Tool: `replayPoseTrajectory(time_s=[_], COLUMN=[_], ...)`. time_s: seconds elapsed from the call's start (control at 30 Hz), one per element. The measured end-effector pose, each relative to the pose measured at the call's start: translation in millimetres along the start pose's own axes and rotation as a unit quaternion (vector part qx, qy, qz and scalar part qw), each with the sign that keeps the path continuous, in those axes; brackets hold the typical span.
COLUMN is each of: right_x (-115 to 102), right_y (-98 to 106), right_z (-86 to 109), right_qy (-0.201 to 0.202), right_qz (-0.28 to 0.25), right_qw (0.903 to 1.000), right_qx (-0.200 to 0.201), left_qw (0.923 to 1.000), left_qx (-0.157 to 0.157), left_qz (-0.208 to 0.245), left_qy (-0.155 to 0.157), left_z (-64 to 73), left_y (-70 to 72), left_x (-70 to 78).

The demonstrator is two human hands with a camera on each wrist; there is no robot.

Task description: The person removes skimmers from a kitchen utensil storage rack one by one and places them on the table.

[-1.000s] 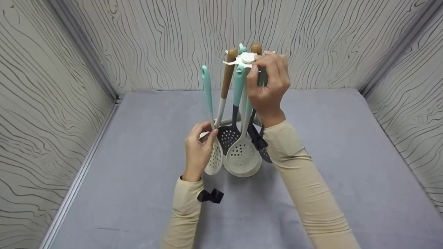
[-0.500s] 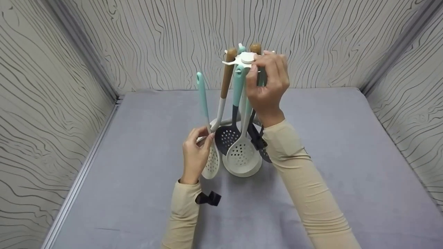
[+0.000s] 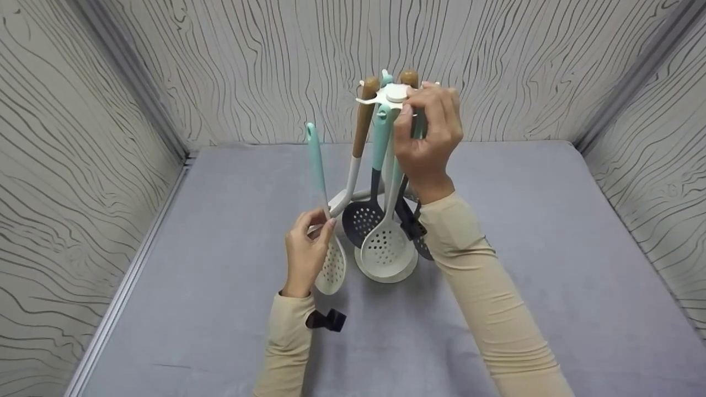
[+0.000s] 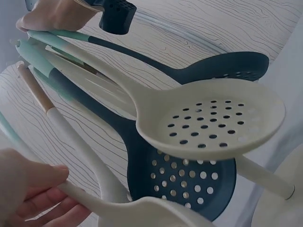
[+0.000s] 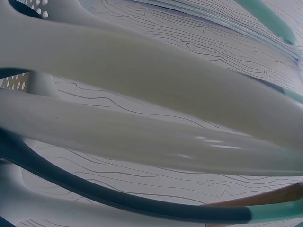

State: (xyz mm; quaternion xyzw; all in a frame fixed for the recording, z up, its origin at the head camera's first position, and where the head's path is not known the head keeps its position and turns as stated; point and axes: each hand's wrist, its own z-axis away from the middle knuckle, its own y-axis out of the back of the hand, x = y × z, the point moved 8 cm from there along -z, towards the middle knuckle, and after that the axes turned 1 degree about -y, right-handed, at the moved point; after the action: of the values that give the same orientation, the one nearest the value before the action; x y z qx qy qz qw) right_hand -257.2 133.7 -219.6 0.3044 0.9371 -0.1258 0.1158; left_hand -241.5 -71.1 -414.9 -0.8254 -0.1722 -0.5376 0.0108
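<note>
My left hand (image 3: 305, 248) pinches the pale neck of a slotted spoon (image 3: 333, 271) with a mint handle. It stands tilted, left of the utensil stand, its handle free of the hooks. In the left wrist view, thumb and fingers close round that spoon's neck (image 4: 90, 201). My right hand (image 3: 433, 135) grips the white hooked top (image 3: 380, 99) of the stand, whose round base (image 3: 405, 274) rests on the cloth. From the hooks hang a pale skimmer (image 3: 386, 251), a dark skimmer (image 3: 361, 218) and a brown-handled utensil (image 3: 362, 124). The right wrist view shows mostly pale shafts (image 5: 142, 71).
Another brown handle (image 3: 408, 77) and further dark utensils (image 3: 423, 248) hang behind and beside my right hand. Grey cloth (image 3: 220, 264) covers the tabletop, enclosed by wood-patterned panels (image 3: 309, 49) at the back and sides.
My left hand has moved left and toward me with the slotted spoon, drawing it away from the hanging utensils. The right hand has stayed at the stand's top.
</note>
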Motion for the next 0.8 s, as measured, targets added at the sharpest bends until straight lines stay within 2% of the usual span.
replayPoseTrajectory(time_s=[0.23,0.8], right_x=[0.9,0.8], right_y=[0.8,0.7], right_z=[0.5,1.0], right_qy=[-0.001,0.001], right_qz=[-0.002,0.004], right_qw=[1.0,1.0], right_qx=[0.006,0.003], left_qw=[0.9996,0.9978], left_qx=[0.006,-0.001], left_qz=[-0.014,-0.048], left_qy=[0.023,0.047], left_z=[4.2,11.2], left_y=[5.4,16.8], left_x=[-12.1,-33.1])
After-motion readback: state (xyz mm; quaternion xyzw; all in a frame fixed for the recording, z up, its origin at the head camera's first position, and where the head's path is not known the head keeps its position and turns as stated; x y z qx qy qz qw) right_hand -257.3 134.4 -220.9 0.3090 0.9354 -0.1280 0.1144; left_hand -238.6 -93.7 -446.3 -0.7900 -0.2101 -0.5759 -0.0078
